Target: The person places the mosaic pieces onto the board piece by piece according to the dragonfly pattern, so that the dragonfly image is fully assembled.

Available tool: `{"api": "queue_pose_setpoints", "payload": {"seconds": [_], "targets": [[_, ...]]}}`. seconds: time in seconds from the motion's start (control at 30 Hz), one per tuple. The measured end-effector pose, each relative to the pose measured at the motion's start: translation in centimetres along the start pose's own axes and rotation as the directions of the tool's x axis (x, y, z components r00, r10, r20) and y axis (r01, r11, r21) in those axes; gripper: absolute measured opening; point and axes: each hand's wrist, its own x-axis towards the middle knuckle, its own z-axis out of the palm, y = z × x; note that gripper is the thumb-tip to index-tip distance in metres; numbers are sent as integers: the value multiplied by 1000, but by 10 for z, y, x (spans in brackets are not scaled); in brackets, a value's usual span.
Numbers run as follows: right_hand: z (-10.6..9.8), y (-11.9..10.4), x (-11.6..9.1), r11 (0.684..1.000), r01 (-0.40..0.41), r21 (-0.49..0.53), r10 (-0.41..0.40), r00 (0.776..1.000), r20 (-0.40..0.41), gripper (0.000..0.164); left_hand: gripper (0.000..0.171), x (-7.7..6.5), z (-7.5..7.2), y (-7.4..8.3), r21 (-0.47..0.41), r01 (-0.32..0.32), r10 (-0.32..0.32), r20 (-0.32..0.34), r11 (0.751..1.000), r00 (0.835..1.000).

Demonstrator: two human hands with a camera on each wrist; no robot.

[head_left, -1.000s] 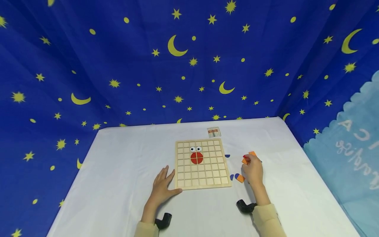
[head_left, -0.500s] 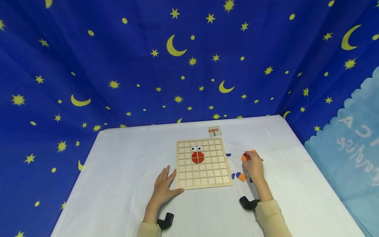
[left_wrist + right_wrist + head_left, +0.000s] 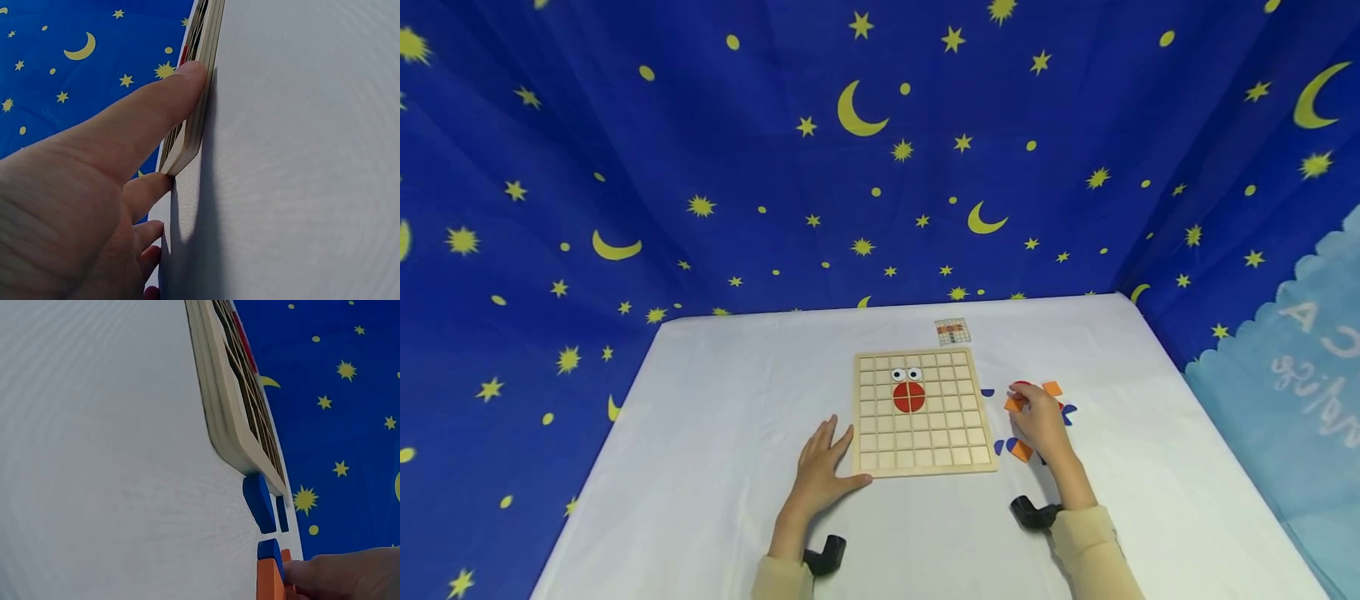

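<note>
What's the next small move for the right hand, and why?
Probably carry the squarish orange tile to a bare cell beside the red four-piece disc: the right hand pinches that tile, cells left and right of the disc are unfilled, and the left hand touches the pale wooden grid board, likely steadying it.

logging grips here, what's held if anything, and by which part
The right hand seems to pinch an orange piece by its edge, exact spot hidden. The left hand only touches the board.
</note>
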Motion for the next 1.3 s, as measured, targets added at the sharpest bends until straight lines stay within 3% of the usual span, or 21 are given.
{"api": "queue_pose_setpoints", "payload": {"seconds": [0.2,0.37,0.53,0.63,0.87,1.1,1.3], "targets": [[0,-16,7,999,21,29,-21,1000,-16,35,90,2,-1,0,4,2,-2,0,1000,1000],[8,-44,23,987,106,119,-113,993,47,34,89,5,-2,3,-1,-3,3,4,1000,1000],[28,-60,36,962,234,137,-255,954,160,35,88,8,0,5,-2,-23,23,-1,1000,1000],[38,-61,40,952,300,70,-308,927,213,34,88,8,3,6,-4,-35,35,7,999,999],[47,-64,48,936,351,17,-347,913,215,31,88,11,7,6,-13,-39,39,2,999,999],[55,-66,46,955,295,24,-294,932,210,29,89,5,10,1,-18,-36,36,-1,999,999],[62,-72,49,951,305,51,-308,922,234,29,90,1,5,-4,-3,-16,16,-21,1000,1000]]}}
